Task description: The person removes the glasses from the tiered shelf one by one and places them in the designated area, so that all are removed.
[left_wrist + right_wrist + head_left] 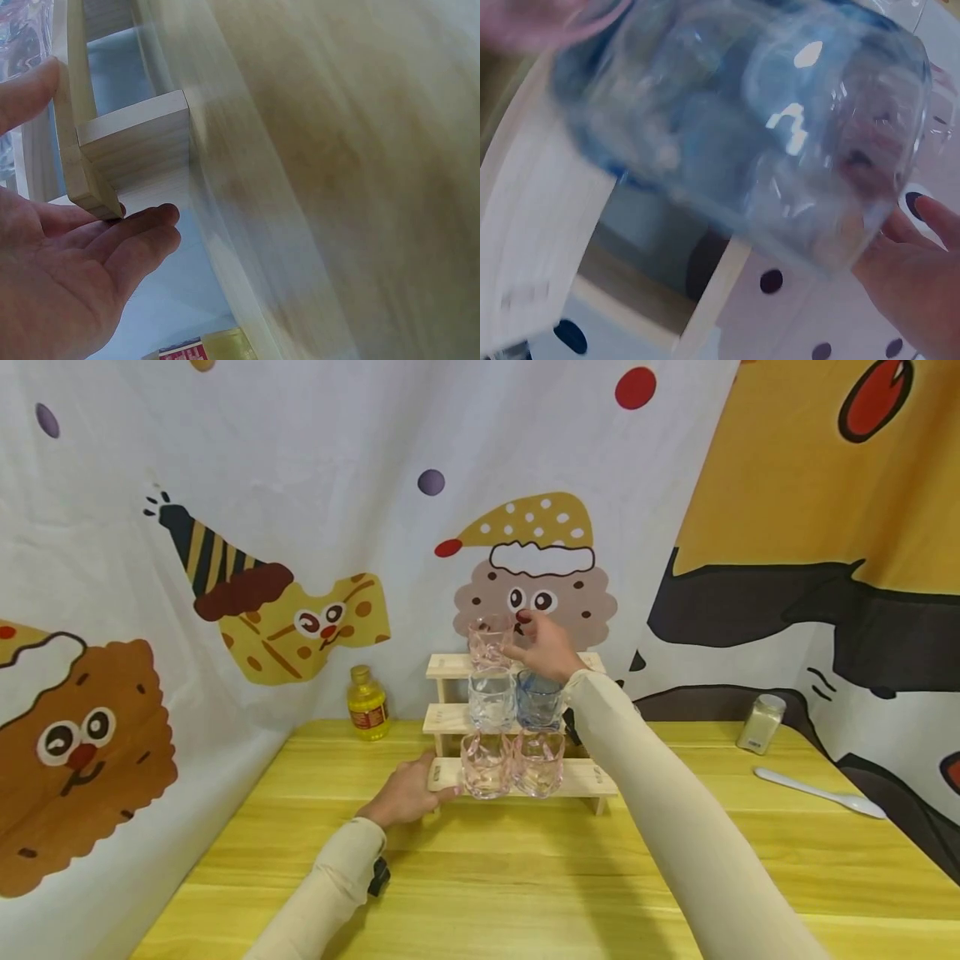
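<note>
A three-step wooden rack (450, 720) stands on the table and bears several faceted glasses. My left hand (405, 792) grips the left end of its lowest step, thumb in front and fingers at the end and underside, as the left wrist view shows. A pink glass (489, 643) sits on the top step. Beside its right side is my right hand (546, 647), thumb and forefinger spread apart; contact is hard to tell. On the middle step are a clear glass (491, 700) and a blue glass (727, 135). Two pink glasses, left (486, 766) and right (537, 766), occupy the lowest step.
A yellow bottle (367, 703) stands left of the rack near the cartoon-printed cloth (337, 468) at the back. To the right are a small jar (761, 724) and a white spoon (821, 792) on the wooden table (495, 893).
</note>
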A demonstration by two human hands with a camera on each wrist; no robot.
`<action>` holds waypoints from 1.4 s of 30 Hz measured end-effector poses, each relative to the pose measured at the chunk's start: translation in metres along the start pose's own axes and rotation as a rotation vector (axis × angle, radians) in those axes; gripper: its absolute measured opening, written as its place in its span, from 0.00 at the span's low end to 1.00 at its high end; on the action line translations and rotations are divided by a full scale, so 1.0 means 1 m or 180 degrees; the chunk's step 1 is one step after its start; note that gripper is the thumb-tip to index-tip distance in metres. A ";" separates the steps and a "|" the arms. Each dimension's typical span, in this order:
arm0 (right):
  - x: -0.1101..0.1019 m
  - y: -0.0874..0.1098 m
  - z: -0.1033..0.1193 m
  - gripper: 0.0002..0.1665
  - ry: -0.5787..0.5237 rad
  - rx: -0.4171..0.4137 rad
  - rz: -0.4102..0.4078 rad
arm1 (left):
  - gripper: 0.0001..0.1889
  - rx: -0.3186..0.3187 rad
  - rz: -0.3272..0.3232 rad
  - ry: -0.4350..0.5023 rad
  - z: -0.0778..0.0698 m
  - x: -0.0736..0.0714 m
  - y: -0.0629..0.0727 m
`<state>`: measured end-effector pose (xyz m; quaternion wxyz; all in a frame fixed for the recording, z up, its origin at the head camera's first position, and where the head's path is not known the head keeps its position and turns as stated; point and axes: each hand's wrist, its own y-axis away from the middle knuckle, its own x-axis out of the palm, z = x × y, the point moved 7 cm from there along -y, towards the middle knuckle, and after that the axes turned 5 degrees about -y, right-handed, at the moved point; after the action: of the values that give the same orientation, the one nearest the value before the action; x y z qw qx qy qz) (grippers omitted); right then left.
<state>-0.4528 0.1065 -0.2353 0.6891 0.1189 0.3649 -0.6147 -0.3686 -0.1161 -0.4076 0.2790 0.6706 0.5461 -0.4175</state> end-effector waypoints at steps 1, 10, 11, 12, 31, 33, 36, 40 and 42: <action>0.002 -0.002 0.001 0.47 -0.0074 0.0012 0.0000 | 0.40 0.0001 -0.0011 -0.0015 0.000 0.000 0.000; 0.015 -0.010 0.000 0.48 -0.0423 0.0212 -0.0137 | 0.40 0.0024 0.0014 0.0057 0.001 0.002 0.001; 0.016 -0.011 0.000 0.48 -0.0455 0.0230 -0.0150 | 0.40 0.0033 0.0003 0.0044 0.001 0.002 0.001; 0.016 -0.011 0.000 0.49 -0.0482 0.0243 -0.0164 | 0.40 0.0043 -0.0009 0.0025 0.001 0.001 0.000; 0.027 -0.029 -0.003 0.49 -0.0613 0.0374 -0.0341 | 0.39 0.0019 -0.0018 0.0009 0.002 0.001 0.000; 0.027 -0.030 -0.005 0.47 -0.0639 0.0401 -0.0353 | 0.41 0.0005 -0.0013 -0.0005 0.002 0.001 0.000; 0.026 -0.032 -0.007 0.45 -0.0652 0.0415 -0.0370 | 0.43 -0.0022 -0.0015 -0.0034 0.003 -0.001 0.001; 0.026 -0.033 -0.008 0.44 -0.0637 0.0402 -0.0397 | 0.44 -0.0016 -0.0008 -0.0081 0.003 -0.001 0.002; 0.026 -0.034 -0.008 0.44 -0.0690 0.0385 -0.0397 | 0.44 -0.0003 -0.0004 -0.0083 0.003 -0.001 0.002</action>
<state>-0.4876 0.0845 -0.2485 0.6765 0.0703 0.2573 -0.6865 -0.3677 -0.1192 -0.4087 0.2861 0.6646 0.5431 -0.4261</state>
